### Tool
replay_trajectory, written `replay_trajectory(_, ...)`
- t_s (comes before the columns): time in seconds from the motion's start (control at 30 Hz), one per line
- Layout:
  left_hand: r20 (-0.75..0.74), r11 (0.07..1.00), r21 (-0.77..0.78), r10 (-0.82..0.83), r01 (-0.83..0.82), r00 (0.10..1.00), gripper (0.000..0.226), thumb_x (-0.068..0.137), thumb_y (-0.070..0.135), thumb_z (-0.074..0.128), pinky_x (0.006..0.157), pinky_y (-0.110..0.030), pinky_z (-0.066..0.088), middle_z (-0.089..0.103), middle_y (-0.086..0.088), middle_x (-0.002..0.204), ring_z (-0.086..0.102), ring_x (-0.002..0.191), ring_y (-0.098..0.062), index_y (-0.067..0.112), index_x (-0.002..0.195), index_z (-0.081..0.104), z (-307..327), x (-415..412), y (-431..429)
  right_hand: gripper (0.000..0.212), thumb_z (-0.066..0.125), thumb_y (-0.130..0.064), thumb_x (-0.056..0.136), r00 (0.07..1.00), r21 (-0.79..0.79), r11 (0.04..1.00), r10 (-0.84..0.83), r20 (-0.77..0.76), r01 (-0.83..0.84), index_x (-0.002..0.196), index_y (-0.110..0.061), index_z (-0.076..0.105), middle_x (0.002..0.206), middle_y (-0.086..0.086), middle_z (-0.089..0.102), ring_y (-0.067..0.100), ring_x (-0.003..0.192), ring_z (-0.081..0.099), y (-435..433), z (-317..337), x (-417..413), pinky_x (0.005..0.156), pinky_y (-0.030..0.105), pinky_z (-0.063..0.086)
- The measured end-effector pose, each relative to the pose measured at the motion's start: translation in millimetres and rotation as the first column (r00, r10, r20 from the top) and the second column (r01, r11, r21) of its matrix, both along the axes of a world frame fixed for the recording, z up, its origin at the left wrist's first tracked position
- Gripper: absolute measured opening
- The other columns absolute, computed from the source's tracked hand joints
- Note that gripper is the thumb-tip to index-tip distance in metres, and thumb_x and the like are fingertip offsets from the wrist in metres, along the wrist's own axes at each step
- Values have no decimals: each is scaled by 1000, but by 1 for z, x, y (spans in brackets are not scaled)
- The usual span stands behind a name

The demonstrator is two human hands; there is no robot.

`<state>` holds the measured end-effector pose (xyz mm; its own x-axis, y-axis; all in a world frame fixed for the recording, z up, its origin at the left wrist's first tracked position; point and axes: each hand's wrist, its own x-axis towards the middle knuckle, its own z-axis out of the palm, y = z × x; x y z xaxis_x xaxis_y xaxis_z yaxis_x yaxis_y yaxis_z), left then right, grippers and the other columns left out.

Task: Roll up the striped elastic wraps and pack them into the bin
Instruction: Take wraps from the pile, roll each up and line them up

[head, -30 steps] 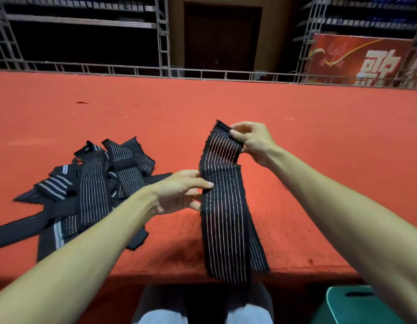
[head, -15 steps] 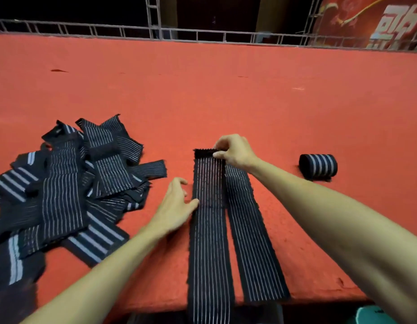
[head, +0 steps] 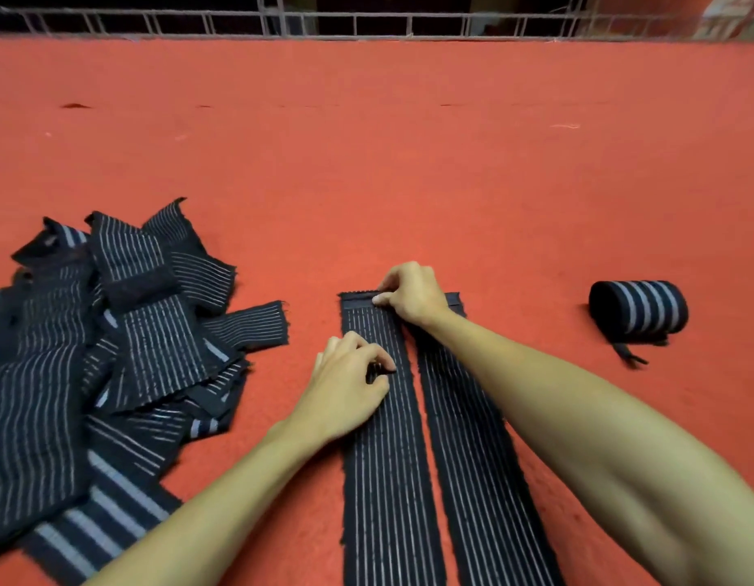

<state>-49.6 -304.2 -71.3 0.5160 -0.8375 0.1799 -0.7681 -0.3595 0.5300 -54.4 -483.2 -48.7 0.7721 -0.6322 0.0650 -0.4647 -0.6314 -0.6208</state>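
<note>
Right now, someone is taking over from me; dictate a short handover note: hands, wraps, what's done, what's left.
Right hand pinches the far end of the left strip; left hand pinches its left edge partway down.
A second strip lies flat beside it, partly under the right forearm; both run off the near edge.
Done: one rolled wrap on the red surface, far right, not binned.
Left: roll both strips, then the pile of loose wraps on the left. Bin not in view.
</note>
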Motion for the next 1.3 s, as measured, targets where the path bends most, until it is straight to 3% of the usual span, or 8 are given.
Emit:
replay_trajectory(0.23, 49, 993, -104, 65, -59, 997, 12, 87, 25, 54, 87, -22, 21, 49, 20, 96, 37, 97, 2, 34, 92, 60, -10, -14, -4, 21, 58, -32, 90, 996, -180, 979, -89, 18, 91, 102, -22, 72, 107, 4, 68, 26, 109, 57, -39, -16, -37, 97, 40, 44)
replay_trajectory(0.5, 140, 993, -73, 97, -88, 985, 21, 96, 32, 47, 96, -29, 31, 54, 18, 99, 44, 99, -2, 28, 100, 67, -3, -21, -3, 5, 62, -25, 91, 996, -55, 997, -56, 71, 60, 89, -22, 59, 98, -2, 57, 20, 103, 47, -31, -5, -71, 86, 33, 34)
replay_trajectory(0.7, 50, 975, 214, 48, -57, 998, 48, 99, 50, 28, 108, -35, 13, 47, 4, 130, 36, 126, -12, 26, 137, 44, 27, -48, 4, 8, 70, -11, 86, 936, 338, 926, 41, 350, -167, 80, -15, 66, 73, 1, 62, 9, 63, 52, 7, 66, -120, 56, 22, 41)
replay_trajectory(0.83, -175, 994, 82, -58, 74, 983, 58, 101, 40, 37, 114, -34, 20, 32, 2, 151, 30, 139, -15, 14, 149, 19, 55, -82, 9, 11, 70, -9, 84, 876, 588, 774, -95, 473, -234, 75, -14, 67, 68, 1, 63, 11, 57, 57, 33, 111, -145, 50, 23, 41)
replay_trajectory(0.93, -511, 987, -156, -116, 40, 852, 46, 99, 28, 47, 95, -22, 35, 45, 11, 131, 49, 115, -5, 15, 140, 29, 86, -107, 22, 9, 71, -9, 82, 845, 625, 732, -129, 519, -272, 74, -14, 70, 68, 2, 65, 14, 60, 58, 52, 135, -162, 58, 26, 42)
replay_trajectory(1.07, -660, 952, -306, -214, 1, 720, 15, 97, 9, 51, 79, -29, 48, 65, -1, 103, 61, 94, -15, 16, 107, 58, 107, -124, 47, 6, 71, -11, 82, 826, 561, 815, -215, 522, -143, 84, -6, 69, 70, 3, 64, 13, 63, 58, 77, 159, -177, 61, 27, 45)
replay_trajectory(1.2, -779, 911, -411, -339, -21, 527, 19, 97, 7, 50, 91, -47, 44, 66, -9, 104, 59, 98, -26, 9, 112, 62, 128, -138, 79, 8, 75, -16, 81, 841, 496, 856, -157, 517, -145, 77, -12, 68, 66, 0, 66, 10, 57, 59, 92, 174, -183, 57, 24, 47)
replay_trajectory(1.3, -799, 884, -468, -419, -8, 432, 27, 96, 6, 49, 90, -40, 45, 62, -13, 113, 56, 104, -28, 1, 122, 57, 141, -136, 98, 10, 75, -20, 82, 856, 398, 903, -70, 512, -164, 76, -15, 68, 66, -1, 65, 8, 54, 58, 99, 179, -180, 53, 21, 46)
